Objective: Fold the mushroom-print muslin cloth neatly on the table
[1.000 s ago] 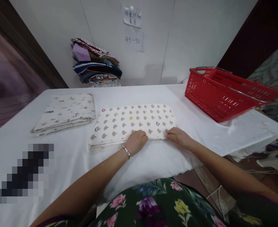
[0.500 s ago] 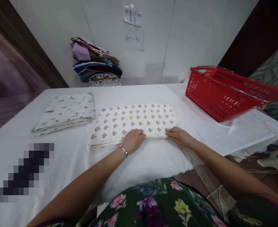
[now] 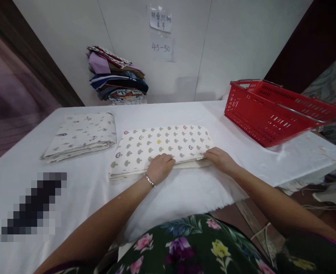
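Observation:
A folded white cloth with grey mushroom-like prints and a few coloured ones lies flat in front of me. Its near edge is under my left hand, palm down with fingers stretched out on the top layer. At the near right corner my right hand pinches the upper layers and holds them slightly raised. A lower layer shows beneath that raised edge. To the left lies a second folded cloth, white with small grey prints, touched by neither hand.
A white-covered table carries everything. At the back left, a stack of folded fabrics stands against the wall. A red plastic basket with metal handles is at the right. A pixelated dark patch covers something at the left.
My right hand has lifted the cloth's near right edge a little, uncovering the layer below. My left hand stays at almost the same spot.

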{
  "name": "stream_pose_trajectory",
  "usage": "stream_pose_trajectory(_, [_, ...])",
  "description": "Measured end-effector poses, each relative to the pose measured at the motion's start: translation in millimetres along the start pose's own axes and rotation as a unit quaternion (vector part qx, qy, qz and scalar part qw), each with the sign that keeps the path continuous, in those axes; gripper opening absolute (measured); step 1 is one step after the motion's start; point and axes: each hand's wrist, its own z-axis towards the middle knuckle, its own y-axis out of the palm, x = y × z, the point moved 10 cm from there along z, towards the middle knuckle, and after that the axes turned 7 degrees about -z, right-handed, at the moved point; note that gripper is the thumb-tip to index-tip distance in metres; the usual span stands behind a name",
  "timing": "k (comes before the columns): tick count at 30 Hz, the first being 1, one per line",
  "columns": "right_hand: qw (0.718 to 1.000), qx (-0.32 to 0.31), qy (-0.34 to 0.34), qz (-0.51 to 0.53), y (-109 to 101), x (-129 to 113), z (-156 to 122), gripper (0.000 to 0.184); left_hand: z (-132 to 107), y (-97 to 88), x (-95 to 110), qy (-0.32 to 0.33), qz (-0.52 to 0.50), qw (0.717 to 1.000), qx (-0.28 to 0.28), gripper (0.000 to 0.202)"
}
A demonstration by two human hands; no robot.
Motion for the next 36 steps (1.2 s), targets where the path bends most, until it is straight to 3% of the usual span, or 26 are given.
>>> stream_pose_trajectory(4, [0.997, -0.049, -0.026, 0.05, 9.8, -8.8, -4.8, 0.03, -4.2, 5.0, 3.7, 0.014, -0.018, 1.0, -0.008, 0.022])
stream_pose_trajectory(9, [0.991, -0.049, 0.034, 0.12, 8.9, 4.0, -3.4, 0.026, -0.3, 1.9, -4.9, -0.016, -0.044, 0.999, 0.001, 0.021])
stream_pose_trajectory(13, [0.998, 0.008, 0.042, 0.049, -1.7, 8.4, -0.6, 0.028, -0.5, 3.3, -1.1, 0.004, 0.018, 1.0, -0.001, 0.023])
stream_pose_trajectory(18, [0.997, -0.044, -0.056, -0.021, 17.0, -15.0, -8.2, 0.03, -6.9, 12.3, 9.0, 0.048, 0.049, 0.998, -0.005, 0.02])
stream_pose_trajectory(25, [0.996, -0.064, -0.053, -0.014, 16.4, -21.4, -16.5, 0.032, -9.0, 6.5, 11.1, 0.046, 0.074, 0.996, -0.001, 0.015])
stream_pose_trajectory(36, [0.991, -0.084, 0.014, 0.107, 20.3, 3.2, -12.1, 0.032, -9.5, 6.4, -5.2, -0.015, -0.01, 0.999, -0.048, 0.016])
